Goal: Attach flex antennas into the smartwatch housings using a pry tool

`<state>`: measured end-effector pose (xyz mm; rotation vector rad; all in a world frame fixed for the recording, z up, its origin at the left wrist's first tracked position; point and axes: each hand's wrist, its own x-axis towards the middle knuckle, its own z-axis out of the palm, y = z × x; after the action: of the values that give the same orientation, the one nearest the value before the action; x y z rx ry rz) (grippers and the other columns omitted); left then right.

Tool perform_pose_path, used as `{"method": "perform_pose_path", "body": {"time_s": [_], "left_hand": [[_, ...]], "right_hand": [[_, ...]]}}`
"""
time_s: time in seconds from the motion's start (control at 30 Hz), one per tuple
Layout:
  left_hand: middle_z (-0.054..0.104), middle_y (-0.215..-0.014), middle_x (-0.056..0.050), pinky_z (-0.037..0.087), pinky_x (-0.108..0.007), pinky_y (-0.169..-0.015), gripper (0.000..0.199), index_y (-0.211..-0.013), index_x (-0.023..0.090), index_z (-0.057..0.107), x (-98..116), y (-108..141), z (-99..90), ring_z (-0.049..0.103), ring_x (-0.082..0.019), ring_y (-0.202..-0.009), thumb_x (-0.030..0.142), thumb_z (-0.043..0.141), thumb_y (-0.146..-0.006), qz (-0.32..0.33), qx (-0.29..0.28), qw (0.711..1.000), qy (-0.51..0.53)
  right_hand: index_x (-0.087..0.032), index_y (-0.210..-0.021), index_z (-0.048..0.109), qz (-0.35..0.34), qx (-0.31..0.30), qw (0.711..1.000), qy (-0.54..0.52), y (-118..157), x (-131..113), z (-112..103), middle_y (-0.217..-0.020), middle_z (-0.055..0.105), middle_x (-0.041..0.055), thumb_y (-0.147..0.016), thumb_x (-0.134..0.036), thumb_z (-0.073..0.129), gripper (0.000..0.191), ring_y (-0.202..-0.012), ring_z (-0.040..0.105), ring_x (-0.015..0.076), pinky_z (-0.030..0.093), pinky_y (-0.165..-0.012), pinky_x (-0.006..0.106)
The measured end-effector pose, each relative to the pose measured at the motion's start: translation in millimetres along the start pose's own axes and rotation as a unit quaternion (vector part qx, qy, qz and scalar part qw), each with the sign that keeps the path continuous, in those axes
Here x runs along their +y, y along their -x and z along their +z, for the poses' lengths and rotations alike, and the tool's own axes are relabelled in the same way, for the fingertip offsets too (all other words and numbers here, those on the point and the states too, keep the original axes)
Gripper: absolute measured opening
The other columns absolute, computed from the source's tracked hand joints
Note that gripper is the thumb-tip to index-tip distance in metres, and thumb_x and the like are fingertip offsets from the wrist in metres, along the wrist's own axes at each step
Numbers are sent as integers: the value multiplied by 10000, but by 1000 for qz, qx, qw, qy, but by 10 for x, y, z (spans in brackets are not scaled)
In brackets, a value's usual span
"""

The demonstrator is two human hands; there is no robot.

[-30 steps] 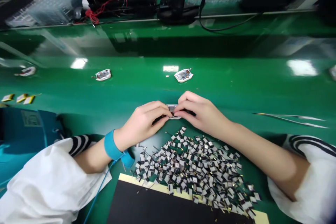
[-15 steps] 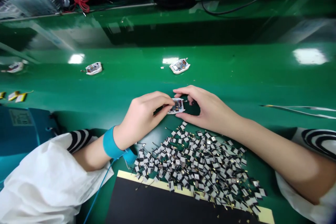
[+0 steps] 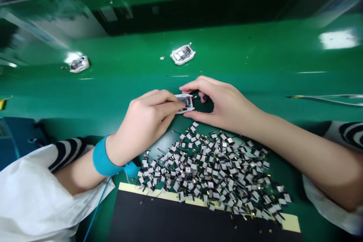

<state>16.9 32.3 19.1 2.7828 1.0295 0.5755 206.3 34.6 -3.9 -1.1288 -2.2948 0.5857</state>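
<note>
A small white casing with a circuit board inside (image 3: 188, 103) lies on the green table between my hands. My left hand (image 3: 151, 117), with a blue strap at its wrist, has its fingers pressed together over the casing's left part; whatever is under the fingertips is hidden. My right hand (image 3: 215, 100) curves around the right side, thumb at the near edge and index finger at the far edge, steadying the casing. A short lead sticks out of the casing towards the right palm.
Nearer me lies a heap of small grey-and-black parts (image 3: 210, 174), partly over a black sheet with a yellow edge (image 3: 170, 219). Two more white casings stand farther back, one in the middle (image 3: 183, 54) and one left (image 3: 79, 64). Tweezers (image 3: 326, 99) lie at the right.
The view has tilted down and shifted slightly right. My left fingers have moved a little farther over the board; my right hand keeps its hold around the casing.
</note>
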Motion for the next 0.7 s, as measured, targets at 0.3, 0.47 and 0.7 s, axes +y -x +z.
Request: {"method": "perform_pose_path", "body": {"time_s": [0.3,0.47,0.7], "left_hand": [[618,-887,-22,471,-250,-655,163,-908,176,634,1,-6,10,572,-141,-768,187,497,-820,21,-6,999,-30],[607,-879,-30,465,-264,-655,168,-927,186,631,8,-12,-2,554,-143,-760,191,499,-822,25,-9,999,-37],[597,-874,-28,454,-261,-647,162,-923,205,623,4,-8,7,534,-134,-750,205,487,-835,27,-13,999,-40]], "right_hand": [[-145,-1054,510,4,-3,1000,4,4,-2,-7,-975,558,33,-745,-326,577,365,-875,526,158,436,-726,272],[-172,-1053,499,1,-9,1000,6,7,2,-13,-1000,546,21,-783,-351,528,325,-932,519,171,437,-759,291],[-155,-1028,507,9,-11,1000,0,3,-10,-19,-996,551,24,-751,-287,587,317,-908,523,160,430,-769,281]]}}
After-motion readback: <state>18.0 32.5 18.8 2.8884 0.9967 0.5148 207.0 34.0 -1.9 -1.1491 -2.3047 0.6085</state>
